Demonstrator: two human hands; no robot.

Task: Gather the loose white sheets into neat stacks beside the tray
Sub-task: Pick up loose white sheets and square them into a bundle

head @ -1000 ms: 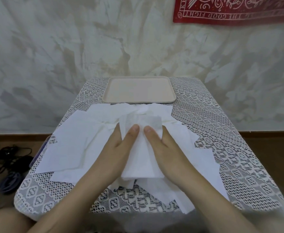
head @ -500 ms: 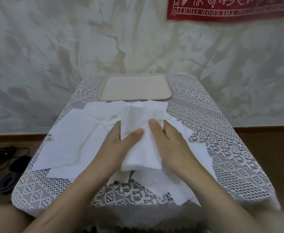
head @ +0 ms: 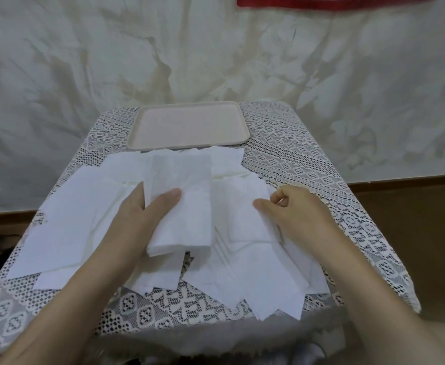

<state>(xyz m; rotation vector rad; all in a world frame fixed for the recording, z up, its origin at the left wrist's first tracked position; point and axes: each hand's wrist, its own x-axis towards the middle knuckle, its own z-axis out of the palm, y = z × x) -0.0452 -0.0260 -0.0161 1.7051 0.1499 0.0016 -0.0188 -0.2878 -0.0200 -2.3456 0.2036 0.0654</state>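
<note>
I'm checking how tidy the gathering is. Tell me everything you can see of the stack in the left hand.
The stack is white, thin, soft-looking paper with a faint embossed texture, several layers showing at its near edge. It is oblong, its long side running toward the tray, its edges roughly aligned. The left hand grips its left side, thumb on top, over the loose sheets. The right hand does not touch it.
</note>
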